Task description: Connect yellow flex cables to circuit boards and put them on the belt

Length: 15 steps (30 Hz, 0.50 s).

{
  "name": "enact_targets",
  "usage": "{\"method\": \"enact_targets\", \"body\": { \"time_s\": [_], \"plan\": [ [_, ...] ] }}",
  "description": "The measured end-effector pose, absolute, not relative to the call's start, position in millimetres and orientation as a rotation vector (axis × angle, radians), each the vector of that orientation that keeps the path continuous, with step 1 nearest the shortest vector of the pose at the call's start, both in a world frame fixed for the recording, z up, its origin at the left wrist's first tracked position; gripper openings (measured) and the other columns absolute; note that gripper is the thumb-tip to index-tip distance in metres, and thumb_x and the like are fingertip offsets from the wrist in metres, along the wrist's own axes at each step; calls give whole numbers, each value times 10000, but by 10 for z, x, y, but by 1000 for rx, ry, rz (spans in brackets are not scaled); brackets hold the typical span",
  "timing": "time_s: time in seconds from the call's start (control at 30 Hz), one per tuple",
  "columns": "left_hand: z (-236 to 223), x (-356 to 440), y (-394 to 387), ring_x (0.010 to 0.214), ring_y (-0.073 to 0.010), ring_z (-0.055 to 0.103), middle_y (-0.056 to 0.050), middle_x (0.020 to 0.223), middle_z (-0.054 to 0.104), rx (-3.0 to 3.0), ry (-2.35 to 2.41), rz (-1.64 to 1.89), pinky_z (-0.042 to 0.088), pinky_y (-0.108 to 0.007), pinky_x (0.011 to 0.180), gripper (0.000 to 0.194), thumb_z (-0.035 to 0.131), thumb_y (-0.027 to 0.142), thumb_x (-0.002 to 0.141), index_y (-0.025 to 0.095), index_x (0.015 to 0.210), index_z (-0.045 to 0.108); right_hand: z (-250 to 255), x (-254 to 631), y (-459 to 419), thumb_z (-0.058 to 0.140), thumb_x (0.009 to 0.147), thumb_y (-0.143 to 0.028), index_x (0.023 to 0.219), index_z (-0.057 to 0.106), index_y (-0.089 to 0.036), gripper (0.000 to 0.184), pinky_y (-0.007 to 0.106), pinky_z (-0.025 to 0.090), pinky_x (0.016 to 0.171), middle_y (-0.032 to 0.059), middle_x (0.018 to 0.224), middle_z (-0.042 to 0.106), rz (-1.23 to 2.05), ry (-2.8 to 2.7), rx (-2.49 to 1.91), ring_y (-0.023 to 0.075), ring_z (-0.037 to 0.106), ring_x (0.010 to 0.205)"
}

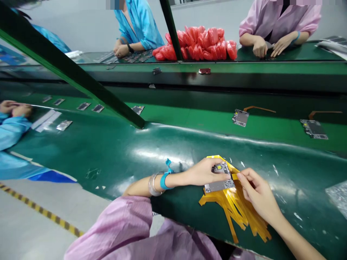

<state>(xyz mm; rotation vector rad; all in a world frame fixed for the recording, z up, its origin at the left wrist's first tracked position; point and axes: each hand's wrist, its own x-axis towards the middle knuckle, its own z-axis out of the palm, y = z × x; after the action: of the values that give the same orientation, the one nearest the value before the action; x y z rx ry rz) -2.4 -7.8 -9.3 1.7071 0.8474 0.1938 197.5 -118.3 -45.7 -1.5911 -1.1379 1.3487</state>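
My left hand [206, 171] grips a small grey circuit board [219, 185] by its edges, fingers closed over its upper side. The board has a yellow square and metal parts at its top end. From the right, my right hand [253, 187] pinches the end of a narrow orange flex cable [235, 176] at the board's right edge; whether the cable is joined to the board I cannot tell. Beneath the board and both hands lies a fanned pile of yellow-orange flex cables [235, 207] on the green mat.
A green belt carries circuit boards, two with flex cables attached [240, 118]. A slanted green post [108, 97] stands left of me. Red pouches [203, 43] are heaped on the far bench, where co-workers sit. A clear plastic bag [338, 196] lies at right. Another person's hands [16, 108] work at left.
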Motion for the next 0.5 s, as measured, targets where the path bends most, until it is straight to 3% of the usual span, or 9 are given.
{"method": "enact_targets", "body": {
  "time_s": [0.5],
  "plan": [
    [-192,-18,-87,666,-108,504,27,757,627,1765,912,181,383,-210,596,313,736,443,825,163,964,735,-410,1944,-1149,542,975,-611,809,606,-219,429,245,262,476,-77,599,375,1325,-1304,-1579,105,332,501]
  ]
}}
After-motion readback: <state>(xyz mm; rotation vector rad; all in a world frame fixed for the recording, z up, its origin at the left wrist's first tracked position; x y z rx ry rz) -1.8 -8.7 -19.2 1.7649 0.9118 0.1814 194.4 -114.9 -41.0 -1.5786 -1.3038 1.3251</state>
